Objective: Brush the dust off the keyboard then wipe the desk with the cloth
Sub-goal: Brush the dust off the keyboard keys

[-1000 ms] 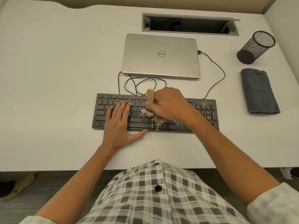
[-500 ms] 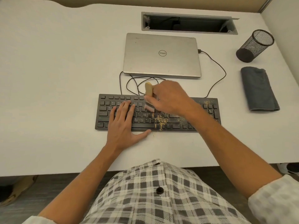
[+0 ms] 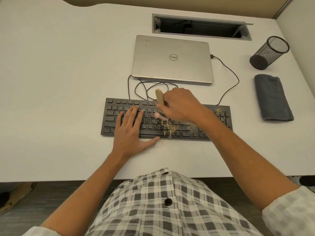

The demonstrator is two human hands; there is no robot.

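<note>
Keyboard [image 3: 119,106] lay under the flat, empty left hand [image 3: 132,132], while at its 3 o'clock the right hand [image 3: 180,106] gripped a brush [image 3: 159,97] over dusty keys.

The left hand [image 3: 132,133] lies flat, palm down, fingers straight and slightly spread, pointing away from the body, the thumb splayed out to the right. Its bare forearm runs back toward the lower left. The right hand [image 3: 180,106] is curled in a grip, knuckles up, wrist bent slightly inward. Its forearm stretches back to the lower right, the sleeve pushed up near the elbow.
</note>
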